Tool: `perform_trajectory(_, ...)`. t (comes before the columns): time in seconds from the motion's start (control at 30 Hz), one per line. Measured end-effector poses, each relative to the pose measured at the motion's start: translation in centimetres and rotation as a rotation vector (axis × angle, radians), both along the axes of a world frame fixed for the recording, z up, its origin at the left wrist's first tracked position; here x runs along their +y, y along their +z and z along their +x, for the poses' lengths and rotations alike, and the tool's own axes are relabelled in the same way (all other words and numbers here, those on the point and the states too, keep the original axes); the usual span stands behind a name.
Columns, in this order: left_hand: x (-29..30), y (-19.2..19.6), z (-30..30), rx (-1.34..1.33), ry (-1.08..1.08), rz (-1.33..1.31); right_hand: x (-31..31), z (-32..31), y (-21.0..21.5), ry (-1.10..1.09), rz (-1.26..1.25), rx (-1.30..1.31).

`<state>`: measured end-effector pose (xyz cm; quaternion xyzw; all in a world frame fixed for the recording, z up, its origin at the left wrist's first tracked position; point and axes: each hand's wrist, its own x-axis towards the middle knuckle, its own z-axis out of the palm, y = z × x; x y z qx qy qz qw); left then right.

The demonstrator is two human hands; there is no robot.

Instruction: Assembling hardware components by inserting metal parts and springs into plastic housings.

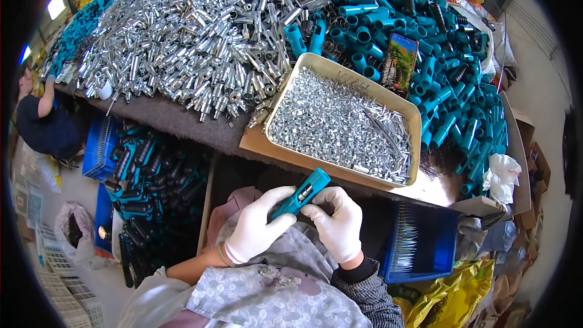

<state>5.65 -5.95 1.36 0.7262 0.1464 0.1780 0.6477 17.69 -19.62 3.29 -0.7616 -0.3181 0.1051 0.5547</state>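
My left hand, in a white glove, is wrapped round a teal plastic tool handle tilted up to the right. A silver metal piece shows in the slot along the handle's side. Close against the handle's right side is my right hand, also gloved in white. Its thumb and fingers are pinched together, and whatever lies between them is too small or hidden to name. Just beyond both hands stands a cream tray heaped with small silver metal parts.
A large pile of metal shafts covers the bench's left side; teal handles heap on the right around a phone. Below are black-and-teal handles and a blue bin of thin metal rods. Another person is at far left.
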Motion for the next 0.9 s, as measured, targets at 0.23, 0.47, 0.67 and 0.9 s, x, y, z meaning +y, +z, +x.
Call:
perform_trajectory(0.23, 0.5, -0.5, -0.5, 0.021, -0.065, -0.238, 0.2, 0.6, -1.1, 0.029, 0.04, 0.14)
perform_trajectory(0.47, 1.7, 1.3, -1.0, 0.048, -0.245, -0.736, 1.1, 1.5, -0.6, 0.165, 0.122, 0.582)
perform_trajectory(0.67, 2.4, 1.3, -1.6, 0.006, -0.117, -0.392, 3.4, 2.0, 1.3, 0.379, 0.086, 0.541)
perform_trajectory(0.9, 4.1, 3.3, -2.2, -0.081, 0.03, -0.358, 9.3, 1.8, 5.0, 0.481, -0.104, 0.176)
